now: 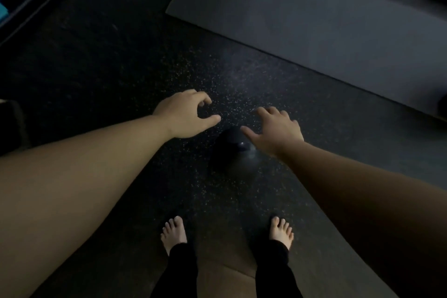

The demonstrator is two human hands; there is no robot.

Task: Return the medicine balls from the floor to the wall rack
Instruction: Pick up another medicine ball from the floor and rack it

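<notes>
The scene is being dimly lit; the black medicine ball (pixel 229 152) is nearly being lost against the floor (pixel 121 68), a faint glint showing. Edges are being bowed and softened.

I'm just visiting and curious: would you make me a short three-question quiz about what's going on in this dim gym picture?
1. True or false: both hands already grip the dark round medicine ball.
2. What lies on the speckled black rubber floor at upper right?
A. a blue towel
B. a flat grey rectangular mat
C. a red rope
3. Fill in: the ball rests in front of the person's bare ____.

Key
1. False: the left hand and right hand are open above it, not closed on it.
2. B
3. feet
</notes>
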